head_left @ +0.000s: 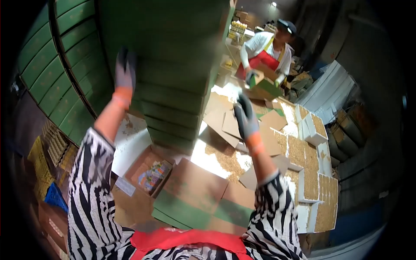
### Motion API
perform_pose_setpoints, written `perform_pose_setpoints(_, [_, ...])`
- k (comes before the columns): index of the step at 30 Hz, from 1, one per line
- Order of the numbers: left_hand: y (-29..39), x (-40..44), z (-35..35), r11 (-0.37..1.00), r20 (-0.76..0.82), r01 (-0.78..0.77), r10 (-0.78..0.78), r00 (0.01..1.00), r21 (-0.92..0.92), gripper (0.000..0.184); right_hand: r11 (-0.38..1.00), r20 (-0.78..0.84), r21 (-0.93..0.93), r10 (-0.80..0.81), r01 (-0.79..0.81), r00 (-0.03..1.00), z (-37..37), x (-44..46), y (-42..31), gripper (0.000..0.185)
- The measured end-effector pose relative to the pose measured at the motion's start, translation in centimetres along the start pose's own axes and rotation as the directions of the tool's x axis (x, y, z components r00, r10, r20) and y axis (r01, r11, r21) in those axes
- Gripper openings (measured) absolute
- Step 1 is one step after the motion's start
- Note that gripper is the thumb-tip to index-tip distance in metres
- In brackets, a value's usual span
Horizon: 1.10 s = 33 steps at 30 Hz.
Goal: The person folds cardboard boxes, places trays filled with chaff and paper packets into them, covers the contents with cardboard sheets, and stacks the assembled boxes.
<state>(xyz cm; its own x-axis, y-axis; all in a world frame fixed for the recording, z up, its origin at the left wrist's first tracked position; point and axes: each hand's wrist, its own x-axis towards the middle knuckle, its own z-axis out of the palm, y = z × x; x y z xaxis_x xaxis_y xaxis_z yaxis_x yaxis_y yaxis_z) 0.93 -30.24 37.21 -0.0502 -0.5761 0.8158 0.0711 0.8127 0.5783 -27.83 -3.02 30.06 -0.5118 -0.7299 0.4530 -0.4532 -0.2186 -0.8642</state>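
My left hand (125, 71), in a grey glove with an orange cuff, is raised in front of a tall stack of green boxes (173, 82). Its fingers stretch upward, somewhat blurred, and hold nothing visible; whether they touch the boxes I cannot tell. Out to the right, my right hand (247, 117) wears a matching glove and has its fingers extended with nothing in them. Below that hand lie loose brown cardboard sheets (230, 124). Closer to my body, flat cardboard pieces with green printing (195, 186) rest on the work surface.
Across the table a co-worker (266, 54) in a red apron handles a green box (263, 89). White trays of tan granular material (325, 201) line the right side. An open carton with colourful labels (151, 177) sits lower left. More green boxes (47, 69) are stacked at far left.
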Motion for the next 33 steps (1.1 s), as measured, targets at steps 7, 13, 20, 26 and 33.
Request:
perform_pose_setpoints(7, [5.4,-36.6,-2.9,0.843,0.504,0.386,-0.535,0.678,0.375,0.061,0.69,-0.546,-0.325,0.421,-0.647,0.724,-9.3,-32.0,10.3,0.074])
perform_pose_setpoints(13, [4.0,-42.0,-1.5,0.672,0.414,0.395,-0.717,0.561,0.626,0.08,0.582,-0.419,0.182,0.775,-0.793,0.473,-8.0,-38.5,10.6,0.078])
perform_pose_setpoints(20, [12.2,-31.2,-1.7,0.905,0.358,0.14,-0.296,0.886,0.402,0.064,0.901,-0.287,0.232,0.422,-0.366,0.86,-14.8,-32.1,0.4,0.038])
perform_pose_setpoints(26, [22.6,-22.4,-0.7,0.898,0.895,-0.262,-0.244,0.373,0.354,0.03,0.926,-0.284,-0.128,0.308,-0.355,0.908,-17.9,-32.5,-0.4,0.051])
perform_pose_setpoints(33, [21.0,-19.1,-0.8,0.835,0.837,0.227,-0.401,-0.371,0.501,0.037,0.518,0.291,-0.796,-0.126,0.313,0.948,-6.9,-26.9,-14.5,0.073])
